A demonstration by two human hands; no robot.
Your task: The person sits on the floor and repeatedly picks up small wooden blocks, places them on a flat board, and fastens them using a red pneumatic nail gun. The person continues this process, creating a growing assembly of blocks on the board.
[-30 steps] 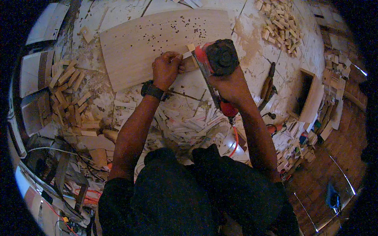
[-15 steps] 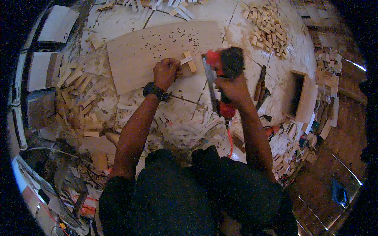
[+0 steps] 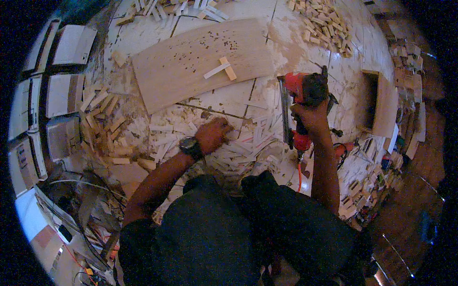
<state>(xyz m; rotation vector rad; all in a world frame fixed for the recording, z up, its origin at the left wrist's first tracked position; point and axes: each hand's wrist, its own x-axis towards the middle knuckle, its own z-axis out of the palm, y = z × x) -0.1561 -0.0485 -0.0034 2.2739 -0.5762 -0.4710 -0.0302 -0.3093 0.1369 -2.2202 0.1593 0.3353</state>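
My left hand, with a dark watch on its wrist, hovers over a heap of white strips near my knees. Its fingers are loosely bent and apart, and nothing shows in them. To the right, my right hand is wrapped round the handle of a red and black nail gun, held upright off the floor with a red hose at its lower end. On a wide wooden board ahead, a white strip lies crosswise over a small wood block. Dark specks dot the board's far part.
Wood blocks are heaped at the far right, more blocks at the left. Several white strips lie beyond the board. An open wooden box stands at the right. Panels line the left side.
My left hand has let go of the white strip and drawn back toward me, over the strip heap. My right hand has carried the nail gun to the right and slightly nearer.
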